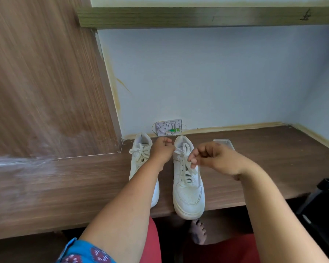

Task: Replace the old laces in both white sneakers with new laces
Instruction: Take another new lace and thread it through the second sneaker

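1. Nearest to us, past our own lap, the toe of the right sneaker [188, 188] juts over the front edge of the bench [254, 168]; a hard tug on its lace could, we judge, tip it off onto the floor.
2. Our right hand [215, 158] has its grip closed, finger and thumb pinching the old lace [184, 164] over the middle eyelets. Our left hand [161, 149], fingers curled, seems to pinch the other end of that lace near the collar, though we cannot be certain of the contact.
3. Neither hand steadies the shoe, so pulling the lace out may drag or twist the sneaker instead of freeing the lace.
4. Both ends pulled at once could tighten the crossings and jam the lace in the eyelets.
5. Left of it, the left sneaker [141, 158] stands just beside, laces untouched and partly hidden by our forearm; a sweep of that arm might knock it.
6. We see no new laces; a clear lid or tray [223, 142] behind our right hand may hold them, but we cannot tell.
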Motion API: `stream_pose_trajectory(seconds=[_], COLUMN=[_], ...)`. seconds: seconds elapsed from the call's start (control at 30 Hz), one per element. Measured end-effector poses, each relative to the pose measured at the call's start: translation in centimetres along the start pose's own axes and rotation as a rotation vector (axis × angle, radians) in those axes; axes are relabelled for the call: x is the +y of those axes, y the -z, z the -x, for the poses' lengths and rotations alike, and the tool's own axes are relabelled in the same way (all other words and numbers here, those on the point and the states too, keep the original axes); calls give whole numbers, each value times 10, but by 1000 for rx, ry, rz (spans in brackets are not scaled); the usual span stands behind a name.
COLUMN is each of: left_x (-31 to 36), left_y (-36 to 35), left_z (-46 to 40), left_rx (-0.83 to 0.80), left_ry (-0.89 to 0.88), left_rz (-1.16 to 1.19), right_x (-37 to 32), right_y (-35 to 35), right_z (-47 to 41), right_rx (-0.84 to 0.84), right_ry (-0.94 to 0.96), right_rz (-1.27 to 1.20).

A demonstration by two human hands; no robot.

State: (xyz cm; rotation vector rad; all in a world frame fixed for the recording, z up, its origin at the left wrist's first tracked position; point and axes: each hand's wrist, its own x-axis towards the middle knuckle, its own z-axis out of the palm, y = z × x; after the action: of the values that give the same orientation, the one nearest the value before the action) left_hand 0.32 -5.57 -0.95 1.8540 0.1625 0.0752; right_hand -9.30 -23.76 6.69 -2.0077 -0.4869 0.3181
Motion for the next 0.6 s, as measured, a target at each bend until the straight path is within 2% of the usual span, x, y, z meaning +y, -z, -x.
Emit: stream_pose_trajectory(seconds=[0.1,0.2,0.33,0.6], left_x=[1,4,1,1], left_y=[4,8,6,5], left_z=[5,8,12,15], left_rx=[-1,-74,-196,-178], left_ry=[-180,-384,-515,-587], left_rz=[-203,-358,-524,-663], right_x=[34,53,66,59], right_y=[-15,-31,-45,-48], right_z=[-29,-46,-53,-49], right_rx=[374,541,652,641], right_ry=[-117,-185,-220,-174], right_rz=[150,145,89,210])
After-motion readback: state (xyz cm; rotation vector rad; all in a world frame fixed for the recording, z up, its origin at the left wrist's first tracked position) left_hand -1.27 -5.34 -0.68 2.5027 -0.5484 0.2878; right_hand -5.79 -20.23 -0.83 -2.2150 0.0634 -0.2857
